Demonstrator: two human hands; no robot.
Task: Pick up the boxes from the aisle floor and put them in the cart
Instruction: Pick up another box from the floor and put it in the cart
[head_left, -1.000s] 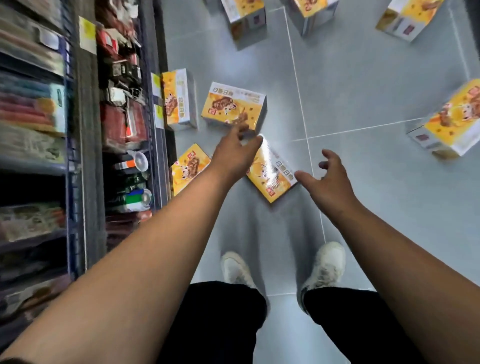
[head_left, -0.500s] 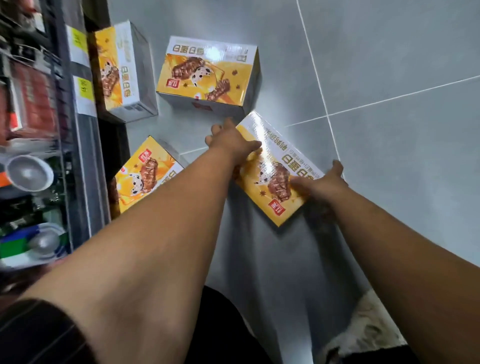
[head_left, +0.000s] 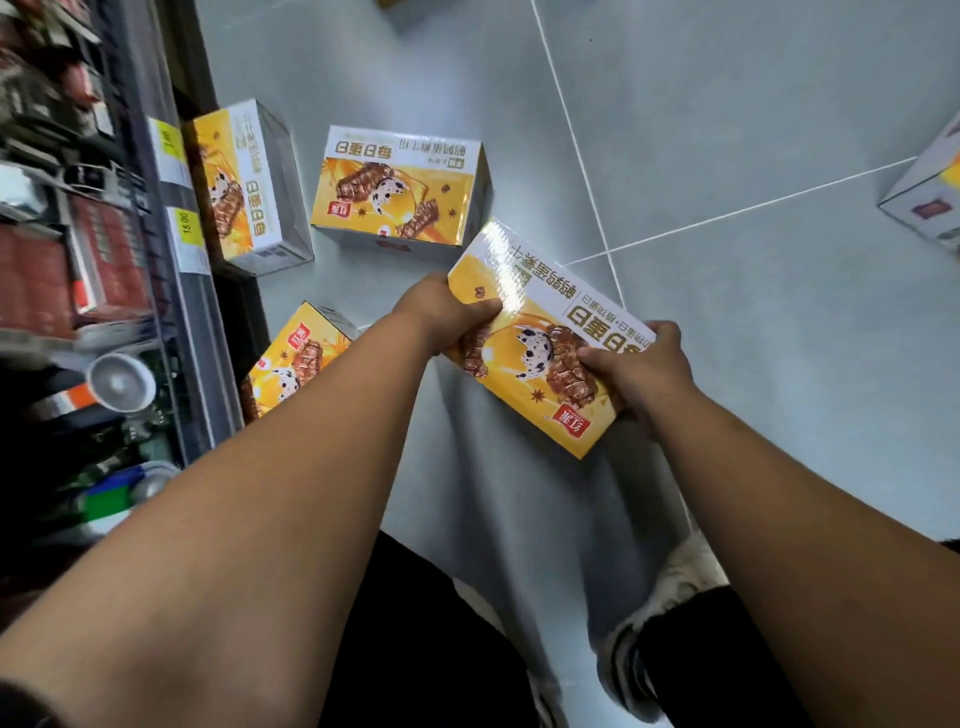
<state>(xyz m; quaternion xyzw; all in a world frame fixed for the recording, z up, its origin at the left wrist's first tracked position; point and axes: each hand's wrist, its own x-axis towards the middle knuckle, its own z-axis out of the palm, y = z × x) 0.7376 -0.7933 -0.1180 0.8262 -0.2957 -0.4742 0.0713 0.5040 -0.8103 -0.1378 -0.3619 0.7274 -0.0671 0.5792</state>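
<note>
Previously just touching it, the left hand (head_left: 441, 312) and right hand (head_left: 641, 371) now grip the glossy yellow cardboard box (head_left: 540, 332) at centre frame, thumbs on top, fingertips hidden underneath.

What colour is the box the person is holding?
The box is yellow-orange with a white strip, clearest in the head view.

The near box (head_left: 540, 332) sits between my left hand (head_left: 441, 312) and right hand (head_left: 641, 371). A second box (head_left: 400, 192) lies just beyond. A third box (head_left: 244, 182) lies left, seemingly against the shelf (head_left: 156, 291).
</note>
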